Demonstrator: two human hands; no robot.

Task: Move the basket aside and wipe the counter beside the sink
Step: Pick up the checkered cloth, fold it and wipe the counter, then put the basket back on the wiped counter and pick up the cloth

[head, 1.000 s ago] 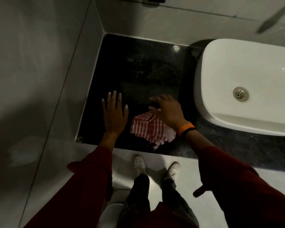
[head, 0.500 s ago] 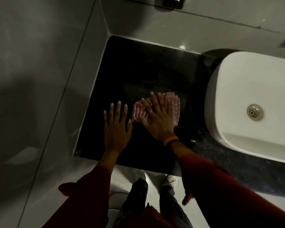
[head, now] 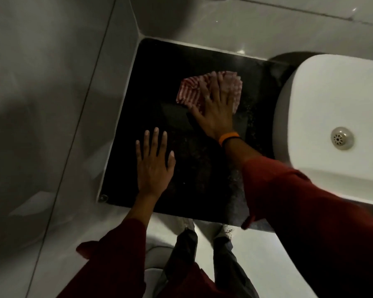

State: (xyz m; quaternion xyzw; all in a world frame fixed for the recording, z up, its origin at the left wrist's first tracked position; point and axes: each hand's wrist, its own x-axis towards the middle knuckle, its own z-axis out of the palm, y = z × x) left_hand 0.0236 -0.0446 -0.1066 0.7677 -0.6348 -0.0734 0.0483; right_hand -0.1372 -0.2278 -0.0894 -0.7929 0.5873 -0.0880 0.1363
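Note:
A red-and-white striped cloth (head: 190,91) lies flat on the black stone counter (head: 159,67), towards its far side. My right hand (head: 215,110) presses down on the cloth with fingers spread; an orange band circles its wrist. Flat on the bare counter nearer the front edge rests my left hand (head: 153,164), palm down, fingers apart, holding nothing. The white sink (head: 332,104) stands at the right, its drain (head: 341,138) showing. No basket is in view.
Grey tiled walls (head: 52,104) close the counter on the left and at the back. A small round fitting (head: 103,198) sits at the counter's front left corner. Below the counter edge are my legs and shoes on a pale floor (head: 256,244).
My right hand has pushed the cloth away from the front edge towards the back wall, flattening it. My left hand has stayed planted on the counter.

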